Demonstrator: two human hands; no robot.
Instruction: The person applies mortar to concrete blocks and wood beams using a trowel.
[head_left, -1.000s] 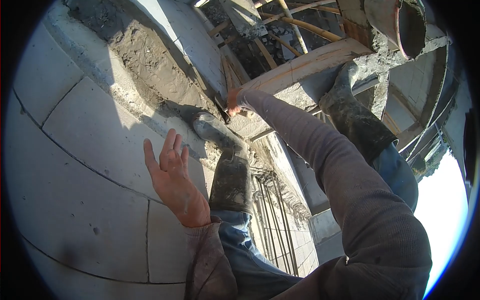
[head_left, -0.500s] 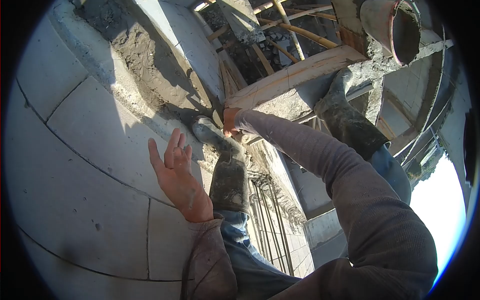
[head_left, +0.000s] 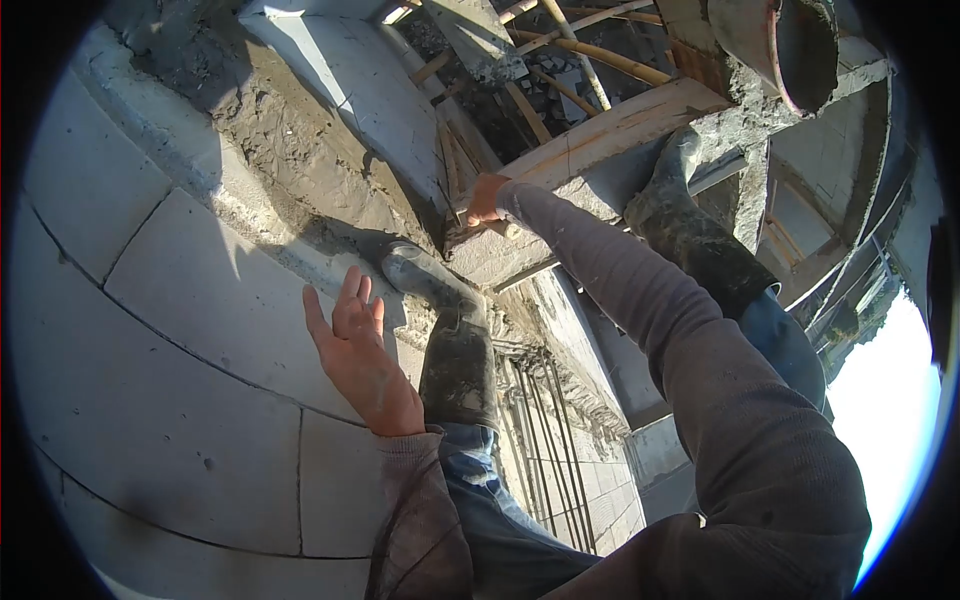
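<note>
My right hand (head_left: 487, 199) is closed round the pale wooden handle of what looks like a trowel (head_left: 508, 230). Its thin dark blade, seen edge-on and partly hidden, is at the corner where the wet concrete (head_left: 310, 150) meets the formwork board (head_left: 610, 130). My left hand (head_left: 362, 355) is held up over the block wall with fingers apart and nothing in it. One muddy rubber boot (head_left: 455, 340) stands beside the wet concrete; the other boot (head_left: 690, 225) is on the concrete beam to the right.
A large pale block wall (head_left: 210, 300) fills the left. A mortar-crusted bucket (head_left: 770, 50) sits on the beam at upper right. Bamboo poles (head_left: 570, 45) cross a deep opening beyond the board. Steel bars (head_left: 550, 440) run beside my leg, above a drop.
My right hand has risen slightly and moved right with the trowel, and its handle end now shows. My left hand has hardly moved. The view has shifted a little.
</note>
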